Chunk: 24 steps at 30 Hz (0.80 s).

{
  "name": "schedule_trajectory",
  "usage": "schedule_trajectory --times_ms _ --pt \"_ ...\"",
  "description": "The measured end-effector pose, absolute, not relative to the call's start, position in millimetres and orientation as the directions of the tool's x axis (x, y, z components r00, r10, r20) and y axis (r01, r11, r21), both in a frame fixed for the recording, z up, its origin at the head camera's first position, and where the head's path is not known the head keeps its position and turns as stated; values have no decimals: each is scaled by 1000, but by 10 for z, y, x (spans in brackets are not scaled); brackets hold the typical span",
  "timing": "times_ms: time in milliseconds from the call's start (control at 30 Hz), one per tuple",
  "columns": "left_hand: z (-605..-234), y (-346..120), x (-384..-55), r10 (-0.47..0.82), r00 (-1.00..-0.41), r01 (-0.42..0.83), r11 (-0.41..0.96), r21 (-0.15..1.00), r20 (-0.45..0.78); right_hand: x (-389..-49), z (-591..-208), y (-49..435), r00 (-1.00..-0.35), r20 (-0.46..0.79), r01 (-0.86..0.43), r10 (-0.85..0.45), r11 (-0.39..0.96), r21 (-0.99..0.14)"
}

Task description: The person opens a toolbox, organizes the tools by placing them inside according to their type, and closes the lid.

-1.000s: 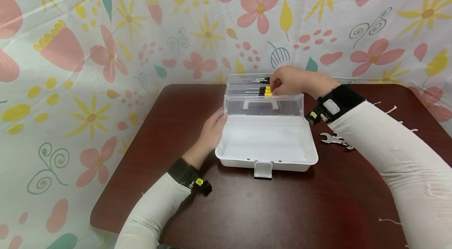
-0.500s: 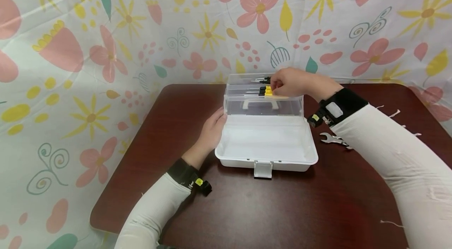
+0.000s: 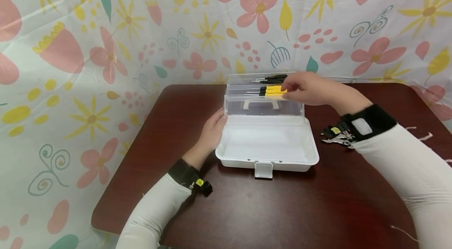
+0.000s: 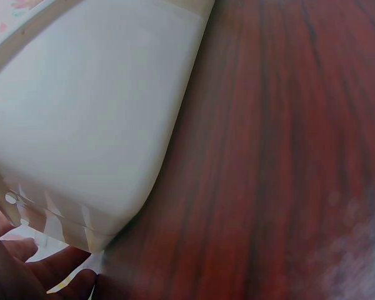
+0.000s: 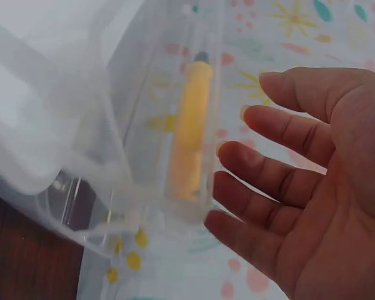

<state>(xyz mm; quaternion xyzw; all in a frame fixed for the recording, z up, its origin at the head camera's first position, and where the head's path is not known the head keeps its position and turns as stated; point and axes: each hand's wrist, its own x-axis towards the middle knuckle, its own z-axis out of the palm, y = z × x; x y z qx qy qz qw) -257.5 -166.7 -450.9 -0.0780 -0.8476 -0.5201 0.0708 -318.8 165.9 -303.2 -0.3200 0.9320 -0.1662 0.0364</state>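
Observation:
A white toolbox [image 3: 265, 165] with clear raised trays stands open on the table. My left hand [image 3: 212, 129] holds its left rear corner; in the left wrist view its fingers [image 4: 56, 265] curve behind the box end. At the back, yellow-handled screwdrivers [image 3: 273, 90] lie in one clear tray, and black-handled tools [image 3: 276, 79] with thin metal tips lie in the tray behind. My right hand [image 3: 310, 88] is at the right end of the screwdrivers. In the right wrist view the right hand [image 5: 312, 169] has loosely bent, spread fingers with nothing between them, beside the tray holding a yellow handle [image 5: 190, 131].
Metal wrenches [image 3: 337, 140] lie on the brown table [image 3: 247, 209] right of the box, partly hidden by the wrist camera. A flowered cloth [image 3: 141, 25] hangs behind the table. The front latch [image 3: 263, 170] of the toolbox hangs down.
My right hand has drawn back to the right from the screwdrivers, uncovering more of the yellow and black handles. My left hand and the toolbox stay put.

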Motion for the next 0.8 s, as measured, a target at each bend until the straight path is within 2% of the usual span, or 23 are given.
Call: schedule_trajectory --times_ms 233,467,600,800 --pt "-4514 -1665 -2581 58 -977 207 456 865 203 -3004 -3211 2185 -842 160 -535 -516 757 -375" --pt "-4510 -1665 -2573 66 -977 212 452 867 205 -2830 -3556 2772 -921 139 -387 -363 817 -427" --pt "-4499 -1653 -2568 61 -977 209 455 865 204 -2763 -3699 3024 -944 132 -327 -302 811 -485" --pt "-4511 -1656 -2580 57 -980 198 453 869 193 -2760 -3853 3275 -958 135 -285 -252 809 -514"
